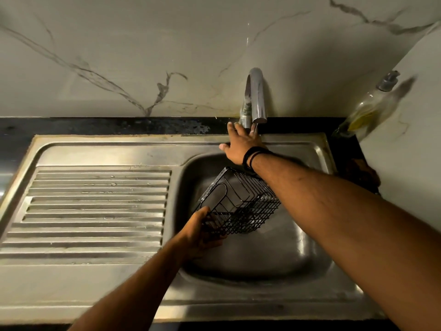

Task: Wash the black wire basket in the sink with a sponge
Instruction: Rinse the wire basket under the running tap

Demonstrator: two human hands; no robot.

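The steel sink (310,263) held the black wire basket (241,201) tilted over its bowl, the left hand (202,232) gripping its near corner with curled fingers. Beyond that grip, the right hand (241,144) (black bands at the wrist) reached the chrome tap (256,96) base; its closure could not be told.
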